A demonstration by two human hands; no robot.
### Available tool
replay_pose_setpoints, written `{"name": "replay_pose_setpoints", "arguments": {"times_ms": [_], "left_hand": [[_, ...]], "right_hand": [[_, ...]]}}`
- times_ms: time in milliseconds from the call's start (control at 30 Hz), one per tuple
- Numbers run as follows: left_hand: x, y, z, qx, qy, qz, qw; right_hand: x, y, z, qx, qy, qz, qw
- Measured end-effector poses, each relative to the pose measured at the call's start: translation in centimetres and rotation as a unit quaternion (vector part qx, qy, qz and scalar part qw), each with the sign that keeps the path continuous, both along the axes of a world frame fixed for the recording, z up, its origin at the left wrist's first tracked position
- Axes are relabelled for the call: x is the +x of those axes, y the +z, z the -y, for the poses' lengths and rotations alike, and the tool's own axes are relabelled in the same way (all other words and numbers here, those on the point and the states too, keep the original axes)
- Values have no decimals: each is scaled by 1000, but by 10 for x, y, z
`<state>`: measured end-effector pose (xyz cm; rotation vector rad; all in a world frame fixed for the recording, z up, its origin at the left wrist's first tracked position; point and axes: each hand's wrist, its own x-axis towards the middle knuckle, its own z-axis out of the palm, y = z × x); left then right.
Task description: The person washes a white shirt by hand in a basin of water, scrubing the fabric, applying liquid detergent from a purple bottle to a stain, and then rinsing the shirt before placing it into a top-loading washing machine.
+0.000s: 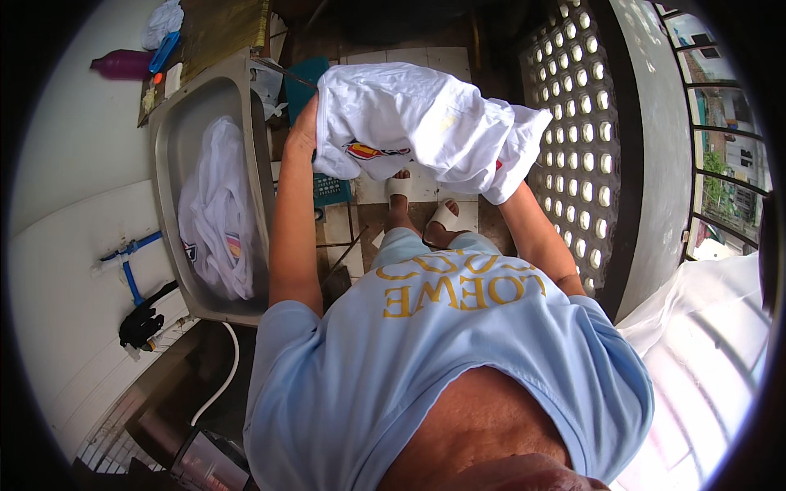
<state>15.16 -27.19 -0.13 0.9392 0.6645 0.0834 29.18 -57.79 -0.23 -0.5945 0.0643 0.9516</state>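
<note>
A white shirt (409, 114) with a small red, yellow and black print is held up in front of me, stretched and bunched between my two hands. My left hand (307, 124) is at its left edge, with the fingers hidden in the cloth. On the other side, the fabric covers my right hand; only the right forearm (536, 233) shows below it, and that end of the shirt is gathered into folds. More wet-looking white clothing (217, 213) with coloured prints lies in a steel sink (262, 147) to my left.
Beyond the sink are a purple bottle (123, 65), a blue-handled brush (165, 51) and a white cloth (162, 23). A teal plastic basket (332, 190) stands on the floor below the shirt. To the right rises a perforated block wall (577, 139); blue pipes (129, 270) run along the left wall.
</note>
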Motion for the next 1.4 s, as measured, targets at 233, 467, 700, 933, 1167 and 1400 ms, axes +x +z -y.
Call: {"name": "replay_pose_setpoints", "arguments": {"times_ms": [233,467,700,933,1167,1400], "left_hand": [[-27,57,115,395,-364,-19,843],[16,-60,275,580,-254,138,761],[77,-117,221,425,-71,-20,902],[91,-71,132,35,86,103,990],[75,-39,92,-83,107,163,977],[63,-32,90,-100,111,171,974]], "right_hand": [[0,7,-21,-4,5,4,1000],[-9,28,-46,-22,17,11,1000],[-14,70,-37,-46,6,-12,999],[-18,84,-28,145,115,-6,983],[-45,89,-18,132,166,-69,975],[-74,71,-5,138,229,-293,918]]}}
